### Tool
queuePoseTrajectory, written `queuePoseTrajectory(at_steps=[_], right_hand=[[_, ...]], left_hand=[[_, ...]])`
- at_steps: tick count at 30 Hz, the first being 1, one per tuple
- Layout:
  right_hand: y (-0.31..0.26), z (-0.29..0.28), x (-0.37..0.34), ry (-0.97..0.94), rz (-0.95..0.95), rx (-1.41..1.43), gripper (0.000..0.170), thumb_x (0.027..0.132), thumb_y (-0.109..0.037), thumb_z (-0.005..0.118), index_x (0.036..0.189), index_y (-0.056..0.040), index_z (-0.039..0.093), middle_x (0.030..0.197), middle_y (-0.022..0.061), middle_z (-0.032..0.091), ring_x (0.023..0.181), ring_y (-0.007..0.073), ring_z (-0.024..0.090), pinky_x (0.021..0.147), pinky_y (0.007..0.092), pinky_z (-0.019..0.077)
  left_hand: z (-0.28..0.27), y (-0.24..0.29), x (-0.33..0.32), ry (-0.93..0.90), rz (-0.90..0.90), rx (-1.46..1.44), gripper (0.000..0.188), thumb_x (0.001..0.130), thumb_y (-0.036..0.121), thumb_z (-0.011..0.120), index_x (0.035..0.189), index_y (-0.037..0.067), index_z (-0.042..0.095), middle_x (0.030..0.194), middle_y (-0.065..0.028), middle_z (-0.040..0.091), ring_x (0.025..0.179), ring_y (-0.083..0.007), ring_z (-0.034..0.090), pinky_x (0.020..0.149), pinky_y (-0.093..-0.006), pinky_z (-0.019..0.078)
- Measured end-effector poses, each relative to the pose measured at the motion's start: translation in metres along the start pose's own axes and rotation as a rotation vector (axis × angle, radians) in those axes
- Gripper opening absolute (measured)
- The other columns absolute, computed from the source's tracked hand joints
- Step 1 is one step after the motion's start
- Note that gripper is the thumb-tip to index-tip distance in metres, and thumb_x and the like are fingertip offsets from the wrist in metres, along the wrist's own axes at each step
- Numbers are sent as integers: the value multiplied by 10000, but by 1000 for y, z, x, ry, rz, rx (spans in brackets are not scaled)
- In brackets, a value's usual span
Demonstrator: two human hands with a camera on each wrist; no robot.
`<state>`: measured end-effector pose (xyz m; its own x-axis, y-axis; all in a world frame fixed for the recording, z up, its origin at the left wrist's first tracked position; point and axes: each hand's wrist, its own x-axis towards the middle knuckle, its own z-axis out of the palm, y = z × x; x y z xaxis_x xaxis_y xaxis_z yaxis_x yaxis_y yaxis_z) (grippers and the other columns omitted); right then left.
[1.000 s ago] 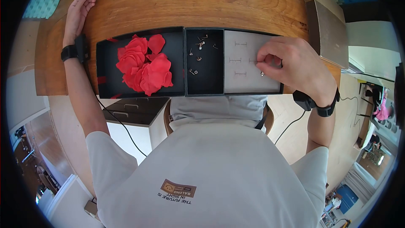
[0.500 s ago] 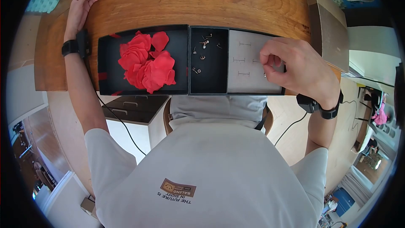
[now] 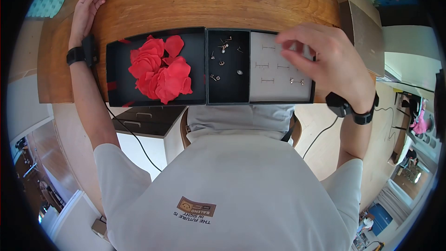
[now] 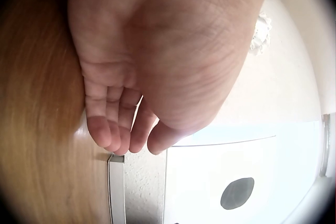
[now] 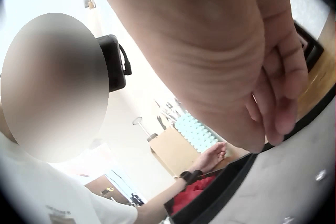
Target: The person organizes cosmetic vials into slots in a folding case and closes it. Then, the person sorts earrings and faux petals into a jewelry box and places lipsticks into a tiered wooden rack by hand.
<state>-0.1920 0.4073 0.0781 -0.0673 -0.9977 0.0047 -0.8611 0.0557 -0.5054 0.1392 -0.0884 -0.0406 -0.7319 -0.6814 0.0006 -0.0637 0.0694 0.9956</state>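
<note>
My right hand (image 3: pixel 320 49) hovers over the grey slotted pad (image 3: pixel 258 92) in the jewellery box, thumb and forefinger parted and nothing visible between them. Two small stud earrings (image 3: pixel 297 82) sit near the pad's lower right; part of the pad lies hidden under the hand. Beside the pad, a black compartment (image 3: pixel 230 90) contains several loose earrings (image 3: pixel 224 49) and a small silvery piece (image 3: pixel 239 72) near its right wall. My left hand (image 3: pixel 89 11) rests on its edge on the table at the far left, fingers loosely bent, holding nothing.
Red fabric petals (image 3: pixel 162 72) fill the middle of the box's left tray (image 3: pixel 197 92). A cardboard box (image 3: pixel 360 35) stands on the right of the wooden table (image 3: pixel 209 0). Cables run from both wrist cameras. A pale green textured block (image 3: pixel 48 0) is at the far left.
My right thumb and forefinger have parted, and the hand has lifted away, uncovering both earrings on the pad. A silvery piece now shows in the black compartment. My left hand stays in place.
</note>
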Motion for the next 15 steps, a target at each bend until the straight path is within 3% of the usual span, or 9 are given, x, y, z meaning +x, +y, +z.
queuePoseTrajectory(at_steps=[5, 10, 15], right_hand=[[16, -9, -18, -82, 59, -92, 227, 834, -97, 792, 1041, -32, 725, 905, 123, 703, 813, 256, 727, 720, 370, 581], [13, -3, -25, -119, 32, -43, 102, 837, -81, 755, 918, -62, 694, 875, 89, 692, 802, 278, 712, 695, 382, 569], [12, 2, -26, -135, 16, -80, 85, 820, -36, 717, 888, -65, 676, 868, 80, 688, 793, 291, 702, 679, 393, 560]], left_hand=[[0, 1, -2, -8, -5, 6, 390, 1111, 230, 530, 1392, -27, 615, 1162, -22, 693, 1016, -82, 636, 949, -231, 519], [1, 1, -1, 17, 4, 6, 385, 1110, 222, 532, 1394, -24, 616, 1162, -21, 694, 1018, -81, 637, 947, -231, 519], [-2, 0, 1, 18, -5, 5, 388, 1110, 223, 535, 1396, -26, 615, 1162, -23, 694, 1024, -82, 639, 949, -233, 519]])
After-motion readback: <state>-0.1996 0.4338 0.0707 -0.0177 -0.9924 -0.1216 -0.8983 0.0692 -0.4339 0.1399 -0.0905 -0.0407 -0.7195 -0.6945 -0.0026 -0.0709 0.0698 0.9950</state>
